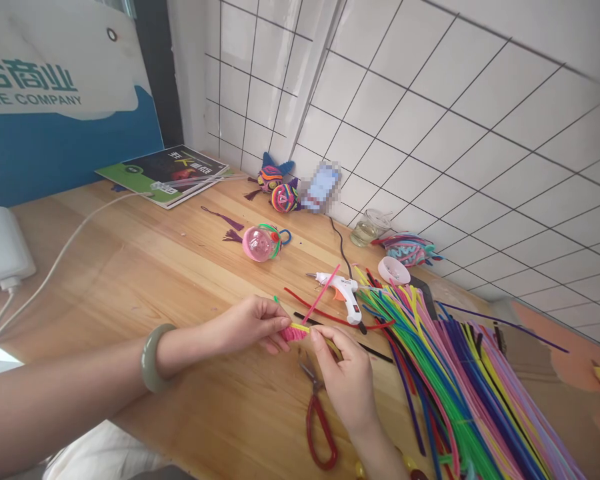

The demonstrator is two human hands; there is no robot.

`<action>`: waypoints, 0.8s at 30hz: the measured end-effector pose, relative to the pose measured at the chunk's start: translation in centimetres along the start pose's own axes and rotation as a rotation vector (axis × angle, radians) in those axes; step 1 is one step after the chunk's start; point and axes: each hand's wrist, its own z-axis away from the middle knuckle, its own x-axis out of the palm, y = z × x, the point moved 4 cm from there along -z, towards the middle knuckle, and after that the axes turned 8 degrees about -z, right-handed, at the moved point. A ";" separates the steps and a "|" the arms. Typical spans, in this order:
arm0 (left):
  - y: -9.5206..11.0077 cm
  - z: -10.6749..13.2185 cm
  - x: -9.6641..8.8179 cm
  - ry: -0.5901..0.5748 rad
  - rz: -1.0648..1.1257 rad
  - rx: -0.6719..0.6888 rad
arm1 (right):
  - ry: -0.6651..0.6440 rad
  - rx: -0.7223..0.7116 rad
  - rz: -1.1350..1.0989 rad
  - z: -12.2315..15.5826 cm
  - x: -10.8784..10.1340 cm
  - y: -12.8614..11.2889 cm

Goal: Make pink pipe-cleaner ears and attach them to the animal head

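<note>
Between my two hands, above the wooden table, is a small pink piece made of bent pipe cleaners point(295, 333) with a yellow strip along its top edge. A straight pink length sticks up from it, and a green tip shows by my left fingers. My left hand point(263, 325) pinches its left end; a pale green bangle is on that wrist. My right hand point(341, 360) pinches the right end by the yellow strip. Red-handled scissors point(321, 427) lie just below, partly behind my right hand. A white glue gun point(344, 292) rests beyond my hands.
A large heap of coloured pipe cleaners point(460, 373) covers the right side. Farther back are a pink clear ball with a tassel point(261, 243), finished colourful figures point(285, 197), a glass jar point(365, 231), a small white bowl point(394, 271) and a magazine point(180, 170).
</note>
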 end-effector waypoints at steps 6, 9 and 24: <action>0.2 0.0 0.2 -0.010 -0.011 -0.021 | -0.015 0.045 -0.043 0.0 0.2 0.1; 0.2 0.0 0.2 -0.021 0.009 -0.008 | -0.031 0.072 -0.073 -0.1 0.3 0.3; -0.1 -0.3 -1.0 0.054 0.095 -0.027 | -0.139 0.583 -0.859 -0.3 -0.3 2.1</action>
